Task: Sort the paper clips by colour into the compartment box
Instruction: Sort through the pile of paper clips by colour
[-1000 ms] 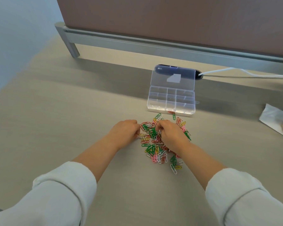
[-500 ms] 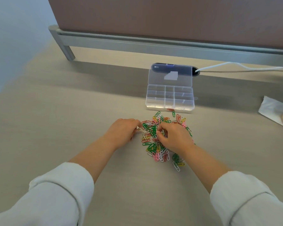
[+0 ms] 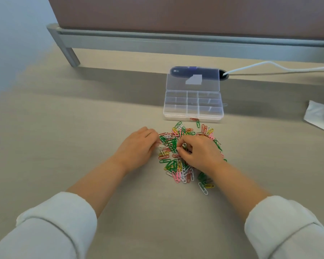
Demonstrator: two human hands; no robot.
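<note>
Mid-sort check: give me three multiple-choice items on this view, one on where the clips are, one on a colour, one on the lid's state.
1. Where do the paper clips lie?
A. on the table, on the near side of the box
B. in the box
C. on the dark device

2. Which colour shows among them?
A. blue
B. green
C. black

3. How is the lid?
A. shut
B. off, lying flat
C. open, standing up

1 A: the heap sits on the table in front of the box.
2 B: many clips are green.
3 C: the lid stands up behind the compartments.
</note>
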